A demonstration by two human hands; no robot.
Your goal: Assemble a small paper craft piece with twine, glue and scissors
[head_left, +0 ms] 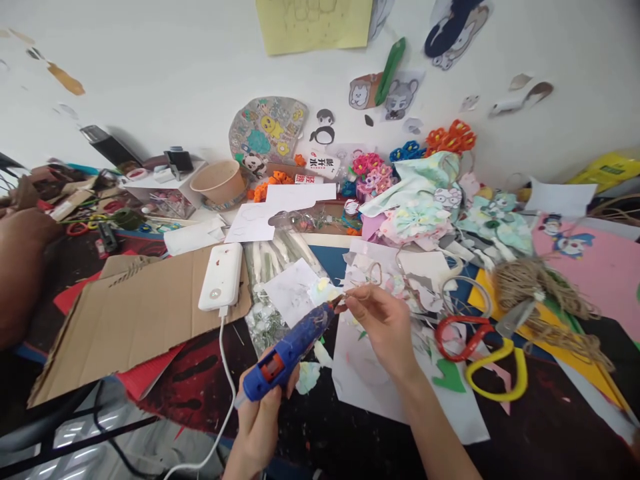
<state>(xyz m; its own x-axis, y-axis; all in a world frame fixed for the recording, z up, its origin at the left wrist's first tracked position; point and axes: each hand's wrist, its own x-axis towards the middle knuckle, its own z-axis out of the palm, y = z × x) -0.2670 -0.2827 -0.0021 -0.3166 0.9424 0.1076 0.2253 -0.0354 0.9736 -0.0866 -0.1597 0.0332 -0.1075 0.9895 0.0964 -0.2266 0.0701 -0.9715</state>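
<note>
Evidently, from where I stand, the left hand (261,407) is closed around the grip of a blue plastic glue gun (300,339), held above the dark, paint-marked worktop (350,437) with its nozzle at the fingertips of the right hand (384,328). That hand's thumb and forefinger are pinched on a small pale scrap (344,294), its form too small to make out. Scissors with red and yellow handles (506,348) lie to the right, and a white rectangular device with a cable (219,275) rests on brown corrugated cardboard (135,320) to the left.
</note>
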